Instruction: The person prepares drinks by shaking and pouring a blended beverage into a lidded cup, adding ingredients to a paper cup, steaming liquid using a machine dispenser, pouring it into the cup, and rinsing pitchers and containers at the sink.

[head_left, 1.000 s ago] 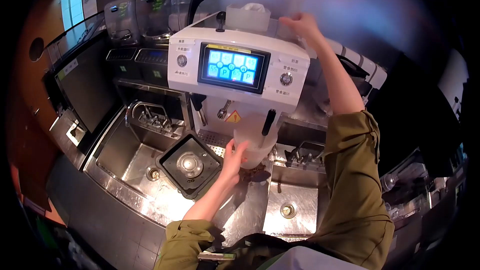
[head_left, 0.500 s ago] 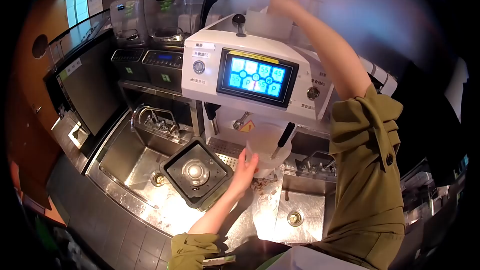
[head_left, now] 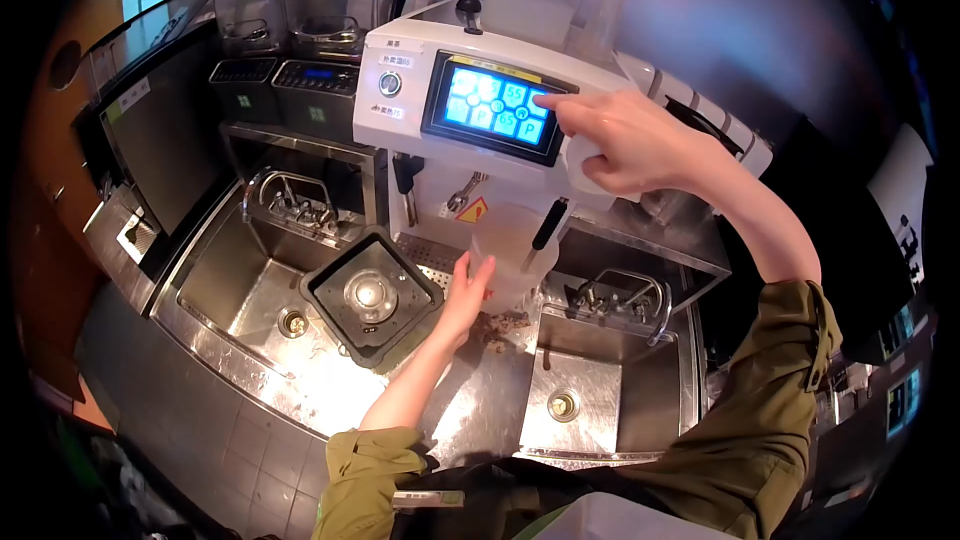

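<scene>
My left hand [head_left: 464, 302] is closed on the near side of a translucent plastic jug [head_left: 508, 275] under the white dispensing machine [head_left: 395, 50]. A black-handled utensil [head_left: 546, 227] leans out of the jug; its lower end is blurred through the plastic. My right hand [head_left: 635, 140] has its index finger stretched to the right part of the lit touchscreen [head_left: 485, 105]. Its other fingers curl round a white rounded piece [head_left: 583, 162], perhaps a small cup, mostly covered by the hand. Left of the jug sits a dark square lid-like tray [head_left: 335, 285] with a clear round centre.
Two metal sinks, a left sink [head_left: 235, 285] and a right sink [head_left: 570, 420], have taps behind them. Brown wet scraps [head_left: 500, 328] lie on the counter near the jug. Blenders [head_left: 325, 15] stand at the back left. A translucent bin [head_left: 520, 15] tops the machine.
My right hand has come down from the bin atop the machine to the touchscreen, now with a white piece in its fingers. The left hand stays on the jug. The view has shifted slightly.
</scene>
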`<state>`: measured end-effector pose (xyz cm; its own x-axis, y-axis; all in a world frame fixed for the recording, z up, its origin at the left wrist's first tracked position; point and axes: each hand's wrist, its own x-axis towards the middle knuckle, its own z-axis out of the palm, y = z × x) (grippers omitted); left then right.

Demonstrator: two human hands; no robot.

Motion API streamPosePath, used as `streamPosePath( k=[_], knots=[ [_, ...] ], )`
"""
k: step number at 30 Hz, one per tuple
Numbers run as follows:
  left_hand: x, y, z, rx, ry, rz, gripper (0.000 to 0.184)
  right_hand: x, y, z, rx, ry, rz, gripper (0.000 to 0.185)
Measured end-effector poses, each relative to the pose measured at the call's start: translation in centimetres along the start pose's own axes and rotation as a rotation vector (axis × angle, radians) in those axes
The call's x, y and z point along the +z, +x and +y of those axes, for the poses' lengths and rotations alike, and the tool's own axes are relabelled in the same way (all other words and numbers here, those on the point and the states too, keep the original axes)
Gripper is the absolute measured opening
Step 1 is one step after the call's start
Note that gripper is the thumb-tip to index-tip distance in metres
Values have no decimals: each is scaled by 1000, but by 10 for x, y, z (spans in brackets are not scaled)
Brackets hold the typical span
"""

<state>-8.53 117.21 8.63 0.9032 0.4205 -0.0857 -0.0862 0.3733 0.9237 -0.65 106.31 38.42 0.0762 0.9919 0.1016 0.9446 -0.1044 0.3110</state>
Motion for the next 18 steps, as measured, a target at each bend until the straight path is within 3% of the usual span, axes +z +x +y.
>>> streamPosePath(
  k=[3, 6, 9, 12, 13, 18],
  knots=[
    [4, -4, 5, 8, 34, 24, 71, -3, 2, -7, 55, -73, -79, 30],
    [7, -4, 6, 17, 86, 58, 75, -3, -29, -1, -70, 211, 300, 24],
    [11, -5, 8, 30, 134, 74, 78, -9, -72, -6, -8, 499, 299, 24],
    [13, -3, 3, 61, 139, 86, 80, 23, -83, -12, -32, 302, 254, 24],
    [14, -3, 3, 62, 149, 95, 80, 19, -79, -23, 32, 225, 140, 24],
    [8, -6, -2, -8, 240, 95, 75, 33, -51, -22, 27, 119, 179, 24]
  ],
)
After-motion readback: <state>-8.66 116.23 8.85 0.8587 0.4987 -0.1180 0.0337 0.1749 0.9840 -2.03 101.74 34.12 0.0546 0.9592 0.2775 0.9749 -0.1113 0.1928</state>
